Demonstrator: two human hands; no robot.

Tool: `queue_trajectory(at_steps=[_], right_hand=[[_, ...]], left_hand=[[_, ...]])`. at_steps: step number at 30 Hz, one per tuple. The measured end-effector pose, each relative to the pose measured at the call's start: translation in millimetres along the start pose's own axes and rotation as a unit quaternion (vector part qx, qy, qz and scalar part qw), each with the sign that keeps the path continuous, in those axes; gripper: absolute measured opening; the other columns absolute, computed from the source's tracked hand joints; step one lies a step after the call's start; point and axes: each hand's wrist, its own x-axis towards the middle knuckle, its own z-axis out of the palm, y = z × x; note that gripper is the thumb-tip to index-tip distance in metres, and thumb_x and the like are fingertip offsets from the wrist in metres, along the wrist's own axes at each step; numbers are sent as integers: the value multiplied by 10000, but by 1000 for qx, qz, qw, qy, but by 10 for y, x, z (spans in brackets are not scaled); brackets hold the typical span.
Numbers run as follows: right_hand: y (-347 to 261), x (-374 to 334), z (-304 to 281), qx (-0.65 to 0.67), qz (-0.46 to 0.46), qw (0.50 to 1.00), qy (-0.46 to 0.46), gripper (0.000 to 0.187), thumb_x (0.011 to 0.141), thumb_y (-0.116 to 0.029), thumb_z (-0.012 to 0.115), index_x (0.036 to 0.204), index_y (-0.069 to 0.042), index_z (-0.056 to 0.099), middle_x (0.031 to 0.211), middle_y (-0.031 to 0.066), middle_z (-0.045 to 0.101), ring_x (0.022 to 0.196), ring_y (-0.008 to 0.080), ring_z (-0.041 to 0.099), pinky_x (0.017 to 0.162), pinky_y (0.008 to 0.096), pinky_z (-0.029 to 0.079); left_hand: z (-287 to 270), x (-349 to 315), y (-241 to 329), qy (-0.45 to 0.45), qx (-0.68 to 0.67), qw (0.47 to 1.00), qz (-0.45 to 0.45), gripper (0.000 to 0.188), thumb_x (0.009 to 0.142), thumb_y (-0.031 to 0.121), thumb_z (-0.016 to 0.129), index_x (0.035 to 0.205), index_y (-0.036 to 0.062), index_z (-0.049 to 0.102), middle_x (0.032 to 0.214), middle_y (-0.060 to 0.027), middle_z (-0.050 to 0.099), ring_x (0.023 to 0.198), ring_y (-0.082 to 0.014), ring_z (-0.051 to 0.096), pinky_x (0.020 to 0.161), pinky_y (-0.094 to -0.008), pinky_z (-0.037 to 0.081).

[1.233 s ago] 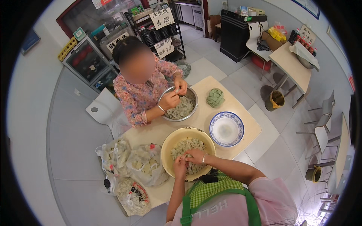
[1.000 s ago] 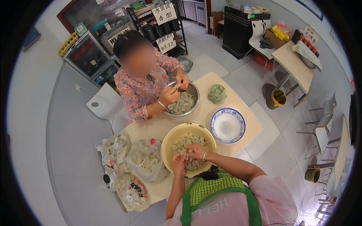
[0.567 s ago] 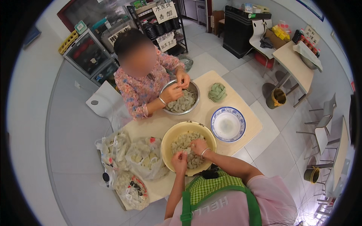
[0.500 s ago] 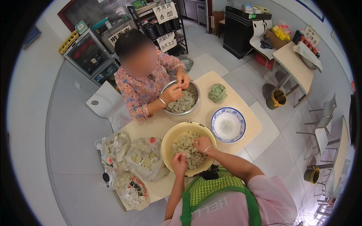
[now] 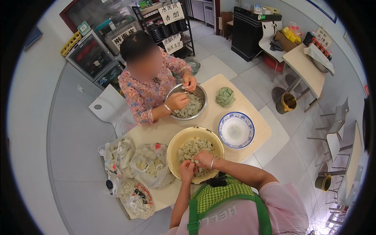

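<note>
My left hand [image 5: 187,171] and my right hand [image 5: 204,159] meet over the near side of a wide cream-yellow basin [image 5: 172,143] with a chipped rim. Their fingers are pinched together around a small grey-green piece [image 5: 194,161] of soft, torn-looking food. A heap of similar pieces [image 5: 188,149] lies in the basin below. My right wrist wears a bracelet. To the right of the basin is a white bowl [image 5: 236,130] with a blue patterned rim. What it holds, if anything, I cannot make out.
Across the table [image 5: 256,117] a person in a flowered shirt [image 5: 135,96] handles pieces over a steel bowl [image 5: 205,102]. A bundled green cloth [image 5: 225,96] lies beside it. Several filled plastic bags [image 5: 152,166] crowd the table's left side. Chairs and tables stand at right.
My right hand has moved from the heap toward my left, and the two now meet at a piece. The other person's hands have moved slightly apart above the steel bowl.
</note>
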Motion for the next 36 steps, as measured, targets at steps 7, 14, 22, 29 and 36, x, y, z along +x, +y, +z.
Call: queue_trajectory(at_steps=[7,14,22,29,36], right_hand=[[67,-7,144,159,104,973,133,206,700,-265,603,740,-63,607,666,136,580,624,312,558,603,380,435],[439,84,297,233,277,923,128,325,762,-335,556,850,-25,601,743,141,606,626,253,583,623,354,458],[200,135,85,748,277,599,74,308,814,-134,510,1089,-12,446,858,53,566,552,145,499,516,261,433],[168,14,94,435,219,873,19,150,809,-18,503,955,10,522,807,57,572,660,118,560,551,247,482],[25,72,116,113,153,972,140,88,698,-97,587,744,-26,566,681,135,593,665,258,597,616,368,474]], left_hand=[[74,52,18,74,-28,997,9,67,758,-21,456,736,20,505,567,-25,504,450,-81,447,398,-228,374],[-95,214,-191,66,-5,990,123,191,726,-72,394,836,10,527,667,-33,503,522,-95,465,466,-241,409],[20,66,98,40,185,947,259,349,767,11,517,1115,44,514,927,-72,521,786,-139,514,683,-251,434],[90,2,90,7,109,981,160,295,757,66,606,1038,22,529,833,-70,546,727,-144,516,659,-270,442],[126,37,106,80,187,959,196,193,791,124,566,934,-1,528,773,-119,573,669,-202,550,618,-308,440]])
